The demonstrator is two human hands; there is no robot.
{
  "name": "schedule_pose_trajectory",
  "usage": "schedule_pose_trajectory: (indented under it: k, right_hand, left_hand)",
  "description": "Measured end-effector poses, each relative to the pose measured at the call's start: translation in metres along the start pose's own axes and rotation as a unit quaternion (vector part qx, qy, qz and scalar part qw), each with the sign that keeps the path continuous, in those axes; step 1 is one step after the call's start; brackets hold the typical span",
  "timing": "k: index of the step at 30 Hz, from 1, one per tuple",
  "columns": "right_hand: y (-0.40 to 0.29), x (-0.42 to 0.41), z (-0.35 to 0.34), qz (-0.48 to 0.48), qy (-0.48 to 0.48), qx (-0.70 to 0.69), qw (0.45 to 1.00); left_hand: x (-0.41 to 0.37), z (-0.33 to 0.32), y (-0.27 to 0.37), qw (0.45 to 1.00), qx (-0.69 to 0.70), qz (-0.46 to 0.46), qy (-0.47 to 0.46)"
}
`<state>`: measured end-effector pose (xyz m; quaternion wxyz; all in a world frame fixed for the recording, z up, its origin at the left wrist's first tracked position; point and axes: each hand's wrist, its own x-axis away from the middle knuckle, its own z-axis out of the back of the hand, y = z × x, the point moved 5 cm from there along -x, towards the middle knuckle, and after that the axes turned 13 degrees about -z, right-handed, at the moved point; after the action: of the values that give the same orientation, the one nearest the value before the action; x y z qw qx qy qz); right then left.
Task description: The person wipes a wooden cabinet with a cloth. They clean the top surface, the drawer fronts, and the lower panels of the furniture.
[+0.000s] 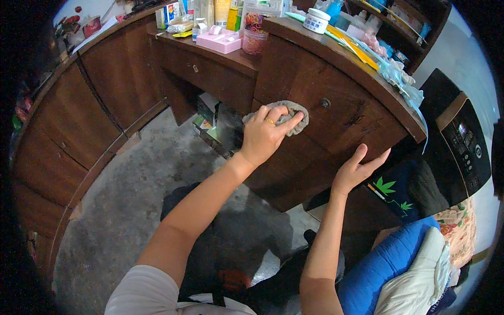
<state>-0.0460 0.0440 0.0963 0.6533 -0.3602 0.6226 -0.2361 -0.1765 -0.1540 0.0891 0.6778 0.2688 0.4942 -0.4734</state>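
Observation:
My left hand [264,132], with a gold ring on one finger, presses a folded grey cloth [297,118] against the dark brown wooden front of a desk cabinet [315,130]. The cloth is bunched under the fingers, left of a small round knob [325,103]. Dark scuff marks [356,116] show on the wood to the right of that knob. Lower right, my right hand [356,169] rests at the cabinet's side edge with thumb and fingers spread. No object shows in it, though some of its fingers are hidden.
A white jar [316,21], yellow and blue packets, a clear tub of coloured bands [256,23] and a pink box [220,40] stand on the desktop. At right are a black appliance [464,145] and blue bedding [390,264]. Boxes [208,126] sit beneath the desk; brown cabinets [78,114] curve along the left.

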Motion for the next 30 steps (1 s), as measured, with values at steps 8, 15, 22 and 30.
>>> schedule_pose_trajectory:
  k: [8,15,22,30]
  right_hand:
    - [0.01,-0.003,0.003,0.021,-0.024,0.005,0.999]
    - [0.021,-0.005,0.006,0.023,-0.055,0.011,0.998]
    - [0.016,-0.006,0.003,0.054,-0.047,0.017,0.997]
    - [0.014,-0.006,0.002,0.05,-0.037,0.014,0.998]
  left_hand:
    - [-0.012,-0.002,0.024,0.999,0.025,0.017,0.013]
    - [-0.023,-0.011,0.055,0.998,0.048,0.03,0.028]
    - [-0.042,-0.01,0.077,0.996,0.069,0.034,0.046]
    - [-0.057,-0.008,0.085,0.996,0.066,0.034,0.048]
